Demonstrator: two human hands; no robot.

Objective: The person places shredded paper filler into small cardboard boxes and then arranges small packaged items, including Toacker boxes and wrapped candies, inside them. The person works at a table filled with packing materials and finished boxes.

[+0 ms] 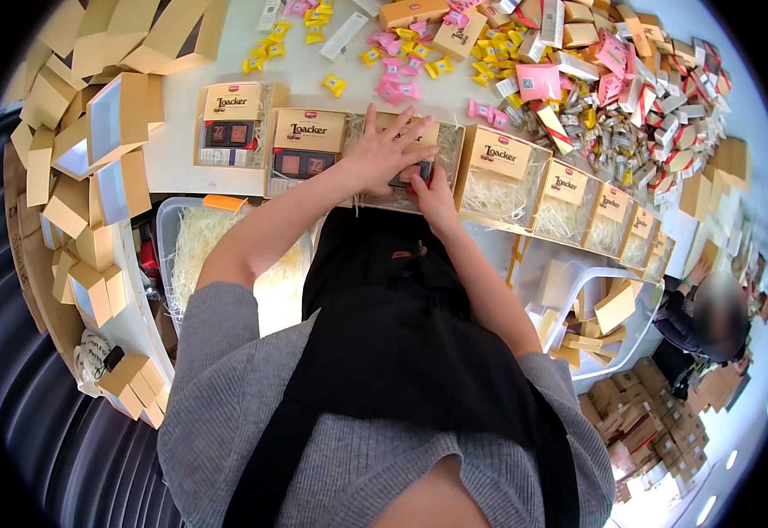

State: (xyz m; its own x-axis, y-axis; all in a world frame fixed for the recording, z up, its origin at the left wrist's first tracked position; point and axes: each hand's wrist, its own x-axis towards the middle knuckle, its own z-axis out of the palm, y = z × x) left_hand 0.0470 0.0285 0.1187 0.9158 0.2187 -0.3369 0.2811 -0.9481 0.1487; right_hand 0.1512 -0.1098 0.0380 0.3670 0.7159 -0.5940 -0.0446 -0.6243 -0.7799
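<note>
A row of open gift boxes with Loacker cards and pale shredded filler runs along the table's near edge. My left hand [390,153] lies spread, palm down, over the card of the middle box [453,148], covering much of it. At the same box's lower right, my right hand [435,198] grips the edge of a dark chocolate pack [408,174], which sits partly beneath my left fingers. To the left, one box [309,132] holds a similar dark pack [304,164]. Another box [230,105] farther left also has a dark pack [228,134], with small pale packets below it.
Right of my hands stand several boxes [504,155] with card and filler. Pink and yellow wrapped sweets [394,72] and a large heap of packets [621,99] cover the far side. Tan cartons [116,119] pile up left. A filler bin [189,244] sits below; a person [681,323] is at right.
</note>
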